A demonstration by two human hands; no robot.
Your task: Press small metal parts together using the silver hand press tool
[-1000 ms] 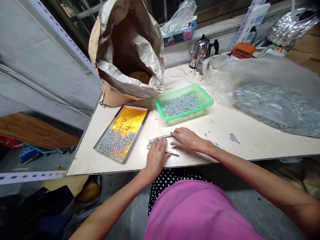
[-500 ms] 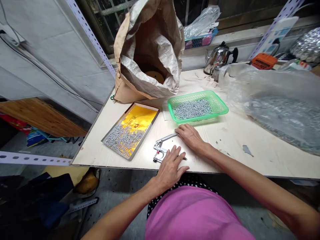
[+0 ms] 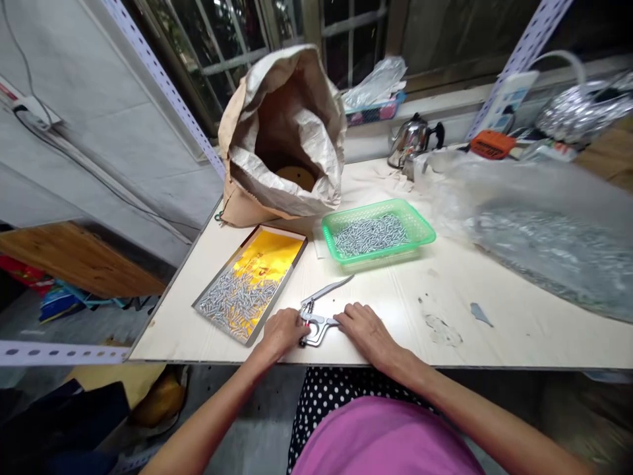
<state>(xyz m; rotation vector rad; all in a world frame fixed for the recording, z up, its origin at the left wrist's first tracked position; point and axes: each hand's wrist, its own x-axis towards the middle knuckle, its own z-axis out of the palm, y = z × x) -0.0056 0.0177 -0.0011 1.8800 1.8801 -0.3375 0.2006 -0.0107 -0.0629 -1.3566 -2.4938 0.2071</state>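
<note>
Pale wooden table [image 3: 494, 310]. Flat yellow tray of silver screws [image 3: 267, 254]. Shiny metal squeeze tool [image 3: 320, 322] near front edge, beside tray. Left hand [image 3: 281, 333] curled round its head; right hand [image 3: 363, 330] loose, flat on handle. Best held steady.

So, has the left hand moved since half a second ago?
Yes. The left hand crossed leftward, from right of the metal tool to its left side, now close to the yellow tray.
</note>
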